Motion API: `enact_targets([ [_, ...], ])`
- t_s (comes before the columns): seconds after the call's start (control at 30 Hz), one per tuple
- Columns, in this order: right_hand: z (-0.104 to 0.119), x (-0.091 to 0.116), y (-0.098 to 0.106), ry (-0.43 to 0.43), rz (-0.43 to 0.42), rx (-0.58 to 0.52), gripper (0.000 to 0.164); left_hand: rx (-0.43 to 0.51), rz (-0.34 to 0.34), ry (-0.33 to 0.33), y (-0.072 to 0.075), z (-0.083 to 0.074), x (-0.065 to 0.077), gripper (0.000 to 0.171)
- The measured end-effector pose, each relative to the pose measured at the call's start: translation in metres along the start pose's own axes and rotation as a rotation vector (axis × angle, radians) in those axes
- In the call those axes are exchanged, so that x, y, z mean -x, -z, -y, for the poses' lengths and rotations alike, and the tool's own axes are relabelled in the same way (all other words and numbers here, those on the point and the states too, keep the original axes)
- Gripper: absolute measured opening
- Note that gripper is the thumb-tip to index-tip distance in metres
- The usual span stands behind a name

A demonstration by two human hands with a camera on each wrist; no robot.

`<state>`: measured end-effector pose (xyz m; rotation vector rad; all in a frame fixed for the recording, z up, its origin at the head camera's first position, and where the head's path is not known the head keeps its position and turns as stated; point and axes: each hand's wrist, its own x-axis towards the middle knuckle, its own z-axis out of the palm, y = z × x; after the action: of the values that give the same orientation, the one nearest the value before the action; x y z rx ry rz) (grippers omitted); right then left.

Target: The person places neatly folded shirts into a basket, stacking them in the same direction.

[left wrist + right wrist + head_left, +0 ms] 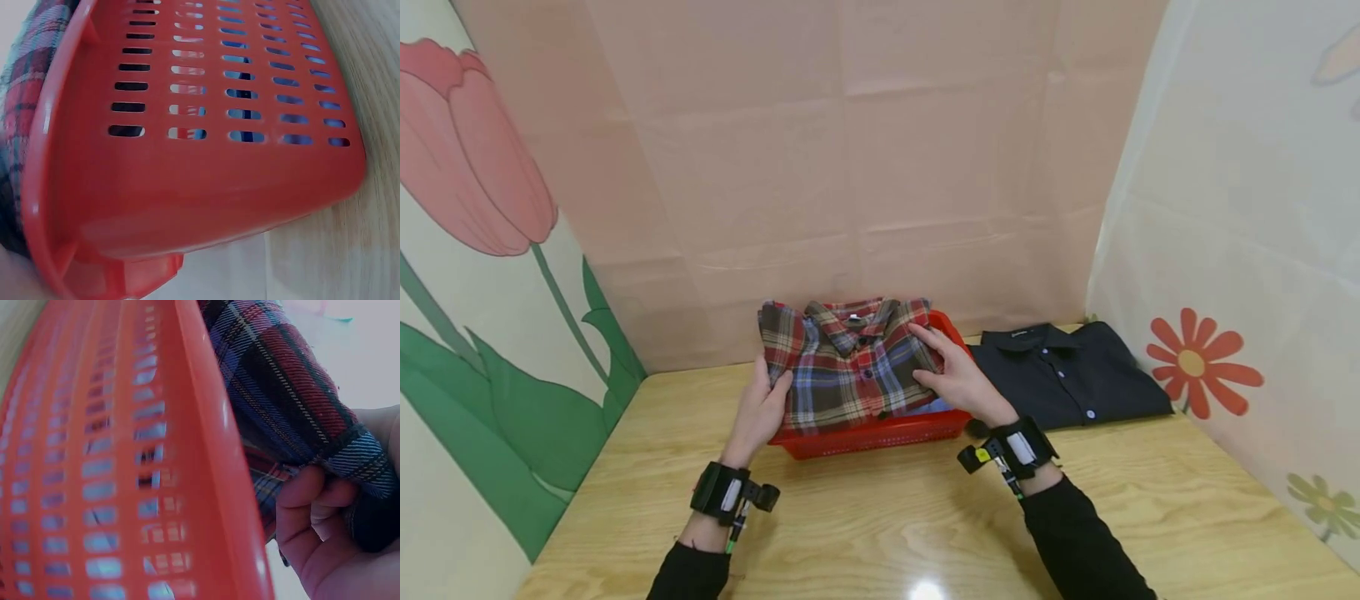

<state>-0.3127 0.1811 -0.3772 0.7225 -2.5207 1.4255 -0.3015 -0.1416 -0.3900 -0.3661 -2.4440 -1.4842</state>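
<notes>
1. The left hand [760,410] grasps the near left edge of a folded plaid shirt [857,371], its thumb laid over the top of the cloth; the exact placing of its other fingers is hidden.
2. The right hand [958,377] grasps the opposite edge of the same shirt; the right wrist view shows fingers curled in under the cloth.
3. The plaid shirt, checked in red, blue, dark and cream, spans the space between the two hands. Its collar lies on the side away from the wrists, with a small pale label inside, and its button front faces up.
4. Directly below the shirt and between the hands is a red basket [880,437] with slotted walls. The shirt covers most of its opening; whether the cloth's weight rests on the rim, I cannot tell.
5. Just left of the right hand's wrist, a bit of light-blue cloth [931,407] shows inside the basket, under the plaid shirt's near edge.
6. To the right of the right hand, near the basket, a dark folded shirt [1075,375] lies on the wooden table [850,517], its collar on the side away from the person and pale buttons down its front.
7. Behind each hand is a black wrist strap with a small camera, and farther back a black sleeve [1082,542].
8. Beyond both hands hangs a creased pinkish backdrop [865,167]; well left of the left hand is a large printed tulip [475,150], and well right of the right hand a red printed flower [1176,362].
</notes>
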Motion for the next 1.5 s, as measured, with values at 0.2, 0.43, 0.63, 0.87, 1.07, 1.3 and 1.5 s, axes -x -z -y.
enact_targets([
  [0.2,-0.009,-0.001,0.002,-0.022,-0.013,0.169,0.074,-0.128,0.074,-0.046,-0.004,0.001,-0.013,0.052],
  [0.43,-0.018,-0.003,-0.001,-0.04,0.042,0.362,0.078,-0.319,0.138,-0.093,-0.01,0.003,-0.021,0.038],
  [0.63,-0.022,-0.002,-0.003,-0.06,0.068,0.448,0.078,-0.441,0.164,-0.093,-0.016,0.002,-0.026,0.034],
  [0.87,-0.022,0.0,-0.003,-0.065,0.116,0.504,0.075,-0.712,0.148,-0.119,-0.023,0.004,-0.029,0.042],
  [1.07,-0.023,0.0,-0.002,-0.121,0.151,0.5,0.068,-0.792,0.063,-0.096,-0.02,0.006,-0.028,0.032],
  [1.3,-0.025,0.0,-0.002,-0.099,0.067,0.595,0.059,-0.811,0.028,-0.033,-0.017,0.004,-0.026,0.038],
  [1.5,-0.029,0.001,-0.002,-0.039,0.02,0.7,0.059,-0.859,0.116,-0.088,-0.015,0.001,-0.025,0.062],
])
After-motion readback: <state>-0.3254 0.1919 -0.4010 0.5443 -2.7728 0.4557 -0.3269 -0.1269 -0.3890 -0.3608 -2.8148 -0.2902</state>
